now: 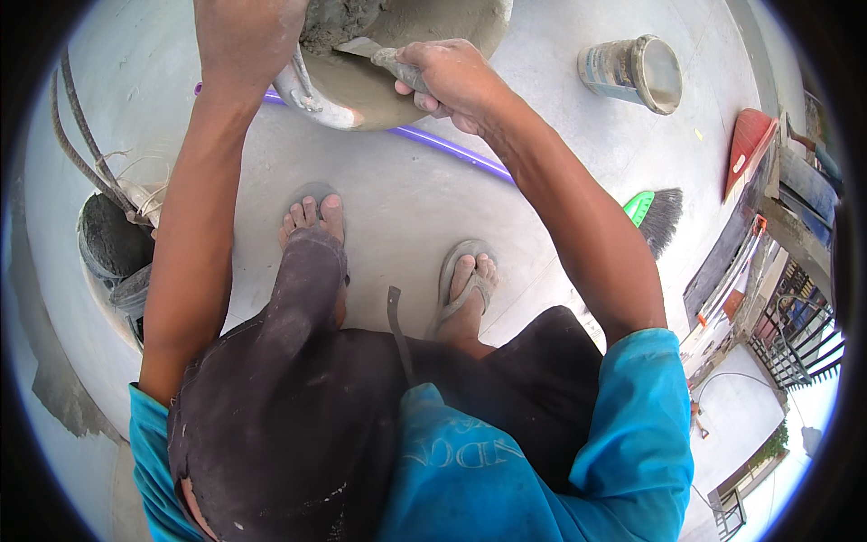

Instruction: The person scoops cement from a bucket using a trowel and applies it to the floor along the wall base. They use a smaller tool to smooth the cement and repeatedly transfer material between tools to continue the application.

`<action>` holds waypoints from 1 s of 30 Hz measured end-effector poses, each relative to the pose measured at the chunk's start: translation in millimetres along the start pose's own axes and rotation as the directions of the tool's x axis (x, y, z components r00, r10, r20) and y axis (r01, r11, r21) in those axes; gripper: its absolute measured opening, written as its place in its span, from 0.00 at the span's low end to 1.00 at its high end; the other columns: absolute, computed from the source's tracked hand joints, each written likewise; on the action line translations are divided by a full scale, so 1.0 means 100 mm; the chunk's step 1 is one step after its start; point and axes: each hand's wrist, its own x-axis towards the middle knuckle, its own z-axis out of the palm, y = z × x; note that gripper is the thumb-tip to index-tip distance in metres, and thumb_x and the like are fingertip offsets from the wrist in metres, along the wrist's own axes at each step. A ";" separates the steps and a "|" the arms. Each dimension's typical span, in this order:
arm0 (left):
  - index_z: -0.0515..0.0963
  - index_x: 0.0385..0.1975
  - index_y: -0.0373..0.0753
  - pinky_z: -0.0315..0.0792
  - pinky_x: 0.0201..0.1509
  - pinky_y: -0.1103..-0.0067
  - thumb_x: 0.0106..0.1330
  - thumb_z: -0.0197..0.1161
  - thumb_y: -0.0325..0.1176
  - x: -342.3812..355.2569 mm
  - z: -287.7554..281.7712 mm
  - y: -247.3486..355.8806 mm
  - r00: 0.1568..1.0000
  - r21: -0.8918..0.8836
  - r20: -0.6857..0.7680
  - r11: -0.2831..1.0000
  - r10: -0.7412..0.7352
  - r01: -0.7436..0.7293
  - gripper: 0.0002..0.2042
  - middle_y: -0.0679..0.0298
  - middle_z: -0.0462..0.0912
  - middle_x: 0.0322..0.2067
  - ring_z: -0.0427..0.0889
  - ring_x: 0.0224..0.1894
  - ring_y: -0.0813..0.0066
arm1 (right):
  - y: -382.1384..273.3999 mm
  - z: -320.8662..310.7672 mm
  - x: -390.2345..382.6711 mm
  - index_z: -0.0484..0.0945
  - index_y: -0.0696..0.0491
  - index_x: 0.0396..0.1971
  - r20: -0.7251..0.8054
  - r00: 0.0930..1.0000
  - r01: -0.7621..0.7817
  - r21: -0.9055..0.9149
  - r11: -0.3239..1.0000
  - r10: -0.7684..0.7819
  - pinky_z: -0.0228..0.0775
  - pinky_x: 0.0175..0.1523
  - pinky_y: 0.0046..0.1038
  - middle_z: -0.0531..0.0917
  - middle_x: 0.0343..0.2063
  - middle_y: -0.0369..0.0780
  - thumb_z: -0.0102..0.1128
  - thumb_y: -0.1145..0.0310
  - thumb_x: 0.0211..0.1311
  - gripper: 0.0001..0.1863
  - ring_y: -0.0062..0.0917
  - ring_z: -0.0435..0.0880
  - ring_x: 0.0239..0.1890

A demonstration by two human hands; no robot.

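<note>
My right hand (442,81) grips the cement-coated handle of a small trowel (357,47), its blade resting in wet grey mortar (397,27) inside a white, mortar-smeared tub (321,110) at the top middle. My left hand (248,41) is at the tub's left side, cut off by the top edge, so its fingers are out of view. A purple pole (442,147) lies on the floor beneath the tub, just beyond my sandalled feet.
A mortar-stained pail (614,72) stands at upper right. A green-and-black broom head (662,217) and red dustpan (741,149) lie right. At left are dark buckets (113,235) and grey ropes (77,117). Boards and a metal railing (795,316) line the far right.
</note>
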 end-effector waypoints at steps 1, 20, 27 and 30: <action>0.79 0.46 0.28 0.73 0.43 0.81 0.73 0.56 0.34 -0.06 0.07 0.16 1.000 0.068 0.001 0.997 -0.026 0.026 0.14 0.64 0.83 0.38 0.78 0.39 0.80 | -0.09 0.00 -0.06 0.76 0.64 0.44 -0.006 0.996 -0.086 0.155 0.984 0.088 0.54 0.16 0.19 0.80 0.26 0.41 0.50 0.66 0.68 0.16 0.14 0.67 0.14; 0.79 0.46 0.29 0.72 0.44 0.82 0.73 0.56 0.36 -0.02 -0.01 0.10 0.998 0.053 0.015 0.997 -0.060 0.059 0.15 0.65 0.82 0.39 0.77 0.40 0.80 | 0.04 0.21 -0.10 0.80 0.54 0.45 0.130 0.724 0.323 -0.932 0.166 -0.677 0.80 0.39 0.38 0.82 0.40 0.49 0.59 0.70 0.55 0.16 0.40 0.87 0.33; 0.79 0.47 0.29 0.72 0.44 0.80 0.73 0.55 0.35 0.00 0.07 0.16 1.000 0.090 -0.023 0.996 0.000 0.002 0.14 0.65 0.82 0.39 0.78 0.40 0.80 | 0.06 0.11 -0.05 0.80 0.49 0.46 0.136 0.763 0.328 -0.924 0.197 -0.632 0.82 0.39 0.41 0.84 0.42 0.43 0.56 0.66 0.64 0.12 0.41 0.86 0.30; 0.79 0.46 0.29 0.73 0.44 0.80 0.73 0.56 0.35 -0.05 0.00 0.17 0.998 0.068 0.006 0.996 -0.065 0.064 0.14 0.65 0.83 0.39 0.78 0.40 0.80 | -0.13 -0.11 -0.03 0.79 0.48 0.47 0.043 0.685 0.351 -0.894 0.278 -0.727 0.80 0.35 0.38 0.83 0.33 0.46 0.58 0.70 0.55 0.17 0.39 0.86 0.31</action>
